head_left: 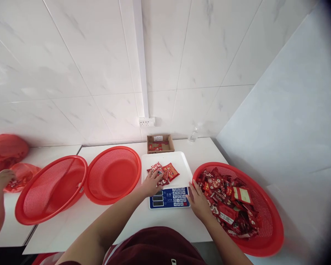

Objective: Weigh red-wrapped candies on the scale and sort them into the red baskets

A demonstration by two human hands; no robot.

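Note:
My left hand [151,184] lies with its fingers spread over several small red snack packets [171,171] on the white tray of a digital scale [183,158]. It partly hides the packets. At the scale's front right corner rests my right hand [198,200], fingers apart, beside the keypad [178,197] and the rim of a red basket [277,235]. That basket is heaped with red snack packets [223,202]. I cannot read the scale's dark display [158,200].
Two red baskets [114,176] [52,187] stand left of the scale, the farther one tilted. Behind it sit a small cardboard box [160,150] and a clear bottle [193,134]. At far left, another person's hand [2,178] touches a red plastic bag [22,175].

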